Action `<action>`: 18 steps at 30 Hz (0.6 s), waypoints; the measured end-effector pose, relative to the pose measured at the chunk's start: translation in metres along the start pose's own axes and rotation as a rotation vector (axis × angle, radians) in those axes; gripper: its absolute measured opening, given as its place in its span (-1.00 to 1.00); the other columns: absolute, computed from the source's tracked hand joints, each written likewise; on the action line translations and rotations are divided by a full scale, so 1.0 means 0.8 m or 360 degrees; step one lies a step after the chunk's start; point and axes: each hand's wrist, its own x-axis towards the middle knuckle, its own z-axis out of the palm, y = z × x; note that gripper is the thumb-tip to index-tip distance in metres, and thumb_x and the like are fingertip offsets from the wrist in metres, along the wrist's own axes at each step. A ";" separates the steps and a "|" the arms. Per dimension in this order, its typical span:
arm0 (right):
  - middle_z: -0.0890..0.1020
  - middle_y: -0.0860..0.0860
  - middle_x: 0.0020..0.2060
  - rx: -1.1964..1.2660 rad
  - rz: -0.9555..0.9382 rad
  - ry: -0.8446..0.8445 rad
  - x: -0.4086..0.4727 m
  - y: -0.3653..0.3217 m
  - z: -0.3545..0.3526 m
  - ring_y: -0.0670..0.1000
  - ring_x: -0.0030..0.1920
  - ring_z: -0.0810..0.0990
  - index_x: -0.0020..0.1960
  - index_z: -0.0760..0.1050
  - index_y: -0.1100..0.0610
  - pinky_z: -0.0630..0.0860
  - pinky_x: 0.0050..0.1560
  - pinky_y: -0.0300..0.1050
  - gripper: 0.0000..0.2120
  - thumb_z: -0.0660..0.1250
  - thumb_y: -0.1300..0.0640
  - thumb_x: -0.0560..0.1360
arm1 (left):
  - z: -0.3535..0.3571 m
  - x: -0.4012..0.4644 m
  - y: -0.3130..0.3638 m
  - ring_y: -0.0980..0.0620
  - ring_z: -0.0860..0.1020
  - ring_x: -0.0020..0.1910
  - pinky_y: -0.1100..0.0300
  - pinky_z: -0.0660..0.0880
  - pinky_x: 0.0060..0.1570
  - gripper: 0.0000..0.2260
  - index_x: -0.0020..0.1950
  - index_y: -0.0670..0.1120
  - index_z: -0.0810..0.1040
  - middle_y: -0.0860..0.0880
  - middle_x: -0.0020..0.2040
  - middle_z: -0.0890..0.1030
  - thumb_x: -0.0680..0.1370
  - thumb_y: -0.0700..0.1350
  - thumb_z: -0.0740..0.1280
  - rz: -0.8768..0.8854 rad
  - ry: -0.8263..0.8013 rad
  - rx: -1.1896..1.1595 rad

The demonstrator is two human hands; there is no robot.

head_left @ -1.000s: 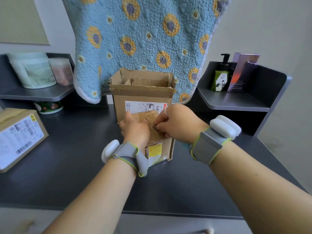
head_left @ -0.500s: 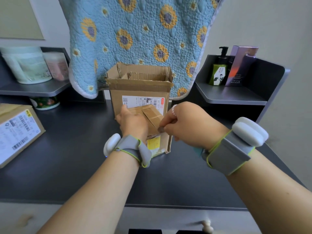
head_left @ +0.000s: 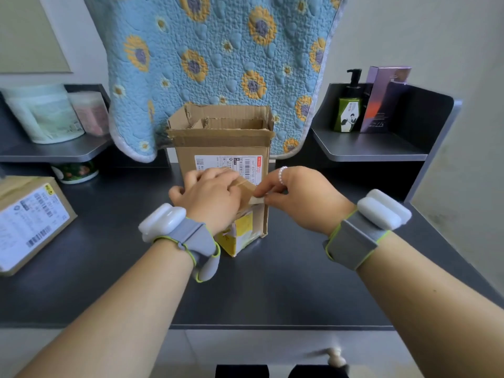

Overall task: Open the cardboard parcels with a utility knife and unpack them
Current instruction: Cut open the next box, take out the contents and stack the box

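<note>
Small parcel (head_left: 241, 230) is held down on the dark surface (head_left: 272, 290) by the left hand (head_left: 210, 197), fingers curled over its top; most of the top is hidden under that hand. A strip of tape (head_left: 256, 200) at the parcel's top right edge is pinched by the right hand (head_left: 297, 197) between thumb and forefinger. Directly behind, touching or nearly so, a larger box (head_left: 222, 143) stands upright with flaps open, label facing the camera. A third box (head_left: 30, 222) lies well apart at the left edge. A blue flowered quilt (head_left: 218, 50) hangs behind the open box. Tubs (head_left: 46, 115) sit on the left shelf, a pump bottle (head_left: 349, 110) and a purple carton (head_left: 381, 102) on the right shelf. No knife can be seen.
</note>
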 end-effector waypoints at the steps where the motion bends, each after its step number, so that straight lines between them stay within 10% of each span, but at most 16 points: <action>1: 0.53 -0.09 -0.31 -0.0020 0.0001 -0.0023 -0.001 0.000 -0.004 -0.13 -0.35 0.44 0.02 0.63 0.03 0.36 -0.32 -0.35 -0.81 0.30 0.22 0.49 | -0.001 0.001 0.000 0.03 0.17 0.32 0.00 0.07 0.17 -0.65 0.23 0.28 0.40 0.22 0.36 0.34 0.54 -0.01 0.02 0.0004 0.0006 0.0051; 7: 0.47 -0.14 -0.34 0.0054 0.0091 0.0113 -0.006 0.015 -0.005 -0.12 -0.34 0.44 -0.05 0.62 -0.01 0.39 -0.30 -0.29 -0.86 0.32 0.18 0.48 | -0.005 0.010 0.005 -0.08 0.23 0.18 0.05 0.06 -0.03 -0.69 0.12 0.20 0.47 0.03 0.19 0.41 0.55 0.08 -0.02 0.0040 0.0031 0.0335; 12: 0.54 0.00 -0.26 0.0531 0.0249 0.0179 -0.003 0.029 0.019 0.00 -0.28 0.51 -0.15 0.55 -0.05 0.46 -0.31 -0.20 -0.84 0.31 0.22 0.48 | -0.014 0.016 0.002 0.06 0.05 0.46 -0.02 -0.06 0.39 -0.65 0.29 0.30 0.37 0.15 0.46 0.24 0.60 0.08 -0.07 0.0402 -0.0274 0.0230; 18: 0.45 -0.09 -0.39 0.0670 0.0326 0.0395 0.008 0.037 0.037 -0.09 -0.36 0.42 -0.07 0.58 0.02 0.35 -0.35 -0.28 -0.85 0.29 0.22 0.49 | -0.032 0.013 -0.004 0.18 0.00 0.43 0.10 -0.08 0.34 -0.29 0.37 0.35 0.18 0.26 0.43 0.17 0.22 0.47 0.02 0.0519 -0.0632 0.0178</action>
